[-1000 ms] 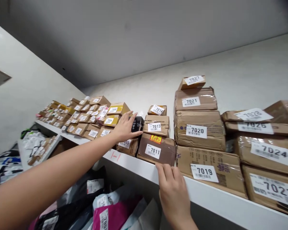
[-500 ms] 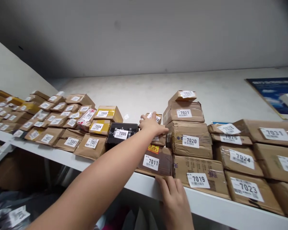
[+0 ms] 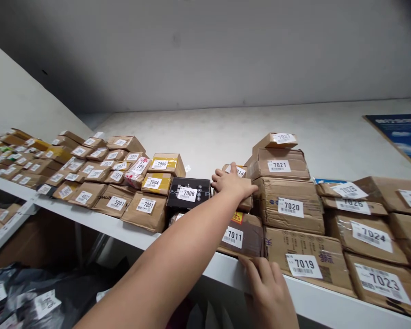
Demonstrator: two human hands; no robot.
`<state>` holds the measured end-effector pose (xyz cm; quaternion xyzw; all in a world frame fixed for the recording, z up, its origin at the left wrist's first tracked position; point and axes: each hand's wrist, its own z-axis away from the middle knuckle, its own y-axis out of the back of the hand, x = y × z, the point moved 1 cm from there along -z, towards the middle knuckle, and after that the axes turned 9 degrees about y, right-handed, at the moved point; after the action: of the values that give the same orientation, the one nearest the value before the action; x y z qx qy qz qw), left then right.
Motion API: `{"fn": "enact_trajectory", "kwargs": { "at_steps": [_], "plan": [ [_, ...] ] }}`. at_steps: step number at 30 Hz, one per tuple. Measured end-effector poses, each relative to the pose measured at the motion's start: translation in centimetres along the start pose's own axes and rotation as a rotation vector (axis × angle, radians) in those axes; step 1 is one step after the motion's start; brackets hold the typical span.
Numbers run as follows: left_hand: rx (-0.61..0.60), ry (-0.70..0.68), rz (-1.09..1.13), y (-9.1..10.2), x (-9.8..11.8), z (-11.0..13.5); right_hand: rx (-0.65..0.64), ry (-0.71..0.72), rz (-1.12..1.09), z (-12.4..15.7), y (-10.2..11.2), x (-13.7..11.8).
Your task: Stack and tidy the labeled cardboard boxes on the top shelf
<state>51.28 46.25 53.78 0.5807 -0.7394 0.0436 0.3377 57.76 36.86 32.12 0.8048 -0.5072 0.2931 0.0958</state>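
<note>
From my end, I see the left hand (image 3: 232, 183) with its fingers spread apart across the small cardboard box (image 3: 241, 172) atop its pile, covering part of the label (I can make out only "14") and most of the carton (image 3: 245, 204) beneath. Lower down, the right hand (image 3: 271, 290) bends its fingers at the edge of the white shelf (image 3: 222, 268) below dark brown box 7011 (image 3: 249, 230); its thumb is hidden, so I cannot tell whether it clamps. Farther out, the blue poster (image 3: 402, 137) is cut off at right.
</note>
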Motion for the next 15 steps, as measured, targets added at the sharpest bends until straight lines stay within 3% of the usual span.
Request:
{"fn": "enact_trajectory", "kwargs": {
  "at_steps": [5,15],
  "plan": [
    [0.168,-0.059,0.197,0.6,-0.1,-0.6,0.028,-0.01,0.024,0.3,-0.5,-0.1],
    [0.313,-0.139,0.278,1.2,0.3,-1.7,0.044,-0.004,0.056,0.4,-0.6,-0.1]
  ]
}}
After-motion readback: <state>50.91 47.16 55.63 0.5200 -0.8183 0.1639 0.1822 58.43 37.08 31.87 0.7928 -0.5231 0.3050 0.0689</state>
